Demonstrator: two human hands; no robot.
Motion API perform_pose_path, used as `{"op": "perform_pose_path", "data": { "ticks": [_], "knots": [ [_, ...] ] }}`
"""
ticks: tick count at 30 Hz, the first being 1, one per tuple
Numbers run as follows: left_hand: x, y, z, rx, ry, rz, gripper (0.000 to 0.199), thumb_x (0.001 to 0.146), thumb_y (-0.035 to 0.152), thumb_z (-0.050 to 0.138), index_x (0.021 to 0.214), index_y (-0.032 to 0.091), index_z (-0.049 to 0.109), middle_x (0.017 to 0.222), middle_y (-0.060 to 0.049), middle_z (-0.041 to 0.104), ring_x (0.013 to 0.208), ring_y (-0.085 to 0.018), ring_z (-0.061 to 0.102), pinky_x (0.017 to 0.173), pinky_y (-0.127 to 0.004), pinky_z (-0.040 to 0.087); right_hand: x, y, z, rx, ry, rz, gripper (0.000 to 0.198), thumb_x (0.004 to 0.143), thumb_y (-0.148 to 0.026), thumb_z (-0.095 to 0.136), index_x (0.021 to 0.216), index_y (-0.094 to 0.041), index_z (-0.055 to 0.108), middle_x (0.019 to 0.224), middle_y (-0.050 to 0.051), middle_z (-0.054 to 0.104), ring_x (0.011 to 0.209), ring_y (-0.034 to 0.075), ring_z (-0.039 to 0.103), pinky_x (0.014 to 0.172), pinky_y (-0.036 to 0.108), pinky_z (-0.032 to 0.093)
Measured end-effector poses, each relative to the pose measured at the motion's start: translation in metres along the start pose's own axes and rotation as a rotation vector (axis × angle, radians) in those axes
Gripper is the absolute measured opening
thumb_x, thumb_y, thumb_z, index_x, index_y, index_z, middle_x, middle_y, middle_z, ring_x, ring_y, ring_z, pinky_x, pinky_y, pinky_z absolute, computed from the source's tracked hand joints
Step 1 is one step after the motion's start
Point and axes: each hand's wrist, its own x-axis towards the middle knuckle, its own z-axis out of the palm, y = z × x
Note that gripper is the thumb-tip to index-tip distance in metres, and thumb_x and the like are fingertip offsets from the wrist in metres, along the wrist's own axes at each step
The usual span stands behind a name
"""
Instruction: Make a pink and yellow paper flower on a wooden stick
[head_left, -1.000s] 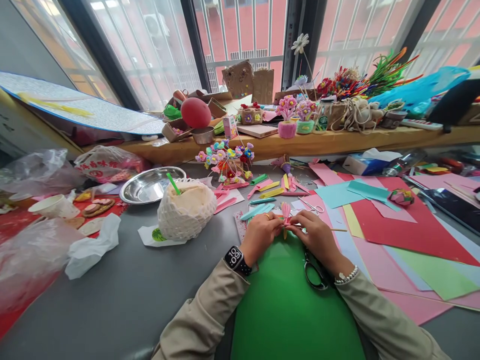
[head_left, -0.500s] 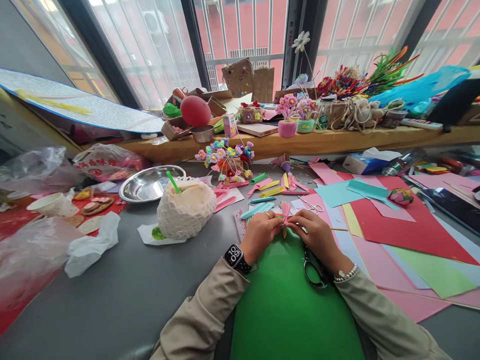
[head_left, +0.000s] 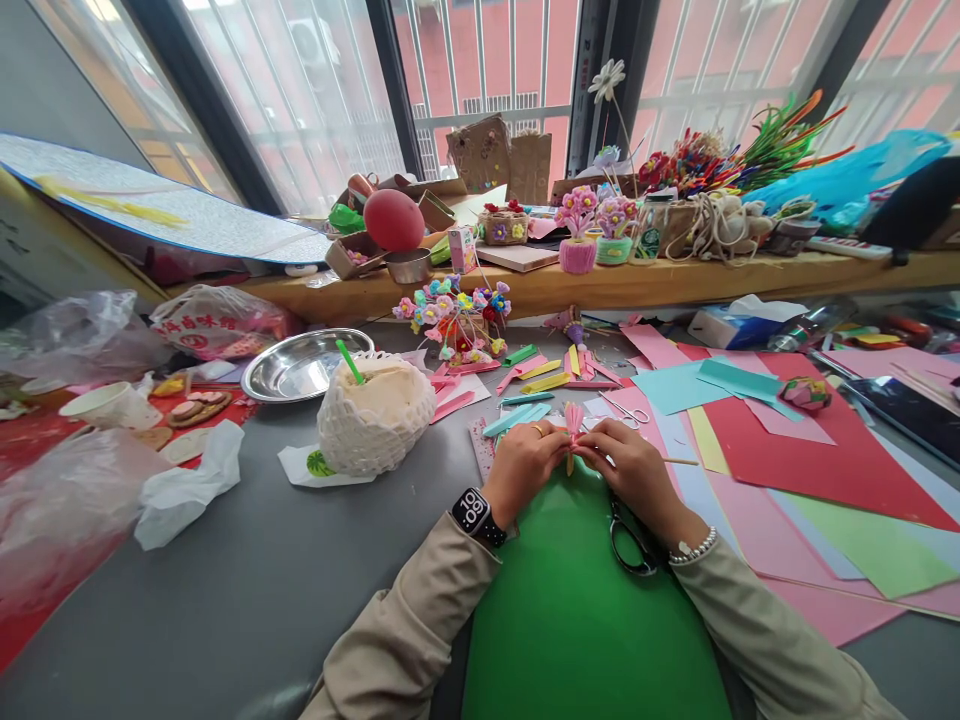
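Between my two hands is a small pink paper flower (head_left: 574, 418) with a fringed top standing upright. My left hand (head_left: 523, 455) pinches it from the left, and a ring and a smartwatch show on that side. From the right, my right hand (head_left: 631, 462) pinches the same flower near its base. A thin wooden stick (head_left: 681, 461) sticks out beyond my right hand; its other end is hidden. Black-handled scissors (head_left: 631, 545) lie below my right hand on the green mat (head_left: 585, 620), their blades partly covered.
A coconut in white foam netting (head_left: 375, 415) with a green straw stands left, near a metal bowl (head_left: 307, 365). Folded paper strips (head_left: 546, 382) and small scissors (head_left: 628, 410) lie beyond my hands. Coloured paper sheets (head_left: 795, 450) spread right. Crafts crowd the wooden ledge (head_left: 525, 295).
The view has shifted very slightly. Both hands keep their pinch on the paper flower, with only tiny finger movement visible.
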Motion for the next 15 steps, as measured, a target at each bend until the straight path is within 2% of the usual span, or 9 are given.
{"op": "perform_pose_path", "data": {
  "ticks": [7,15],
  "knots": [
    [0.0003,-0.0002,0.0006,-0.006,0.010,0.015,0.012,0.078,0.023,0.052,0.084,0.021,0.063,0.079,0.000,0.063,0.065,-0.013,0.052,0.060,-0.025,0.039,0.0003,-0.0029,-0.0025,-0.061,-0.001,-0.025,0.023,0.084,-0.030,0.044,0.080,-0.017,0.063,0.074,0.006,0.059,0.071,0.016,0.054,0.063,0.026,0.042],
    [0.0014,0.0011,-0.0014,-0.012,-0.052,-0.014,0.019,0.081,0.025,0.047,0.092,0.021,0.061,0.084,-0.002,0.063,0.068,-0.014,0.053,0.063,-0.026,0.040,0.0000,-0.0021,-0.0001,-0.111,0.052,-0.058,0.021,0.084,-0.028,0.045,0.079,-0.017,0.062,0.073,0.005,0.059,0.070,0.015,0.054,0.062,0.024,0.041]
  ]
}}
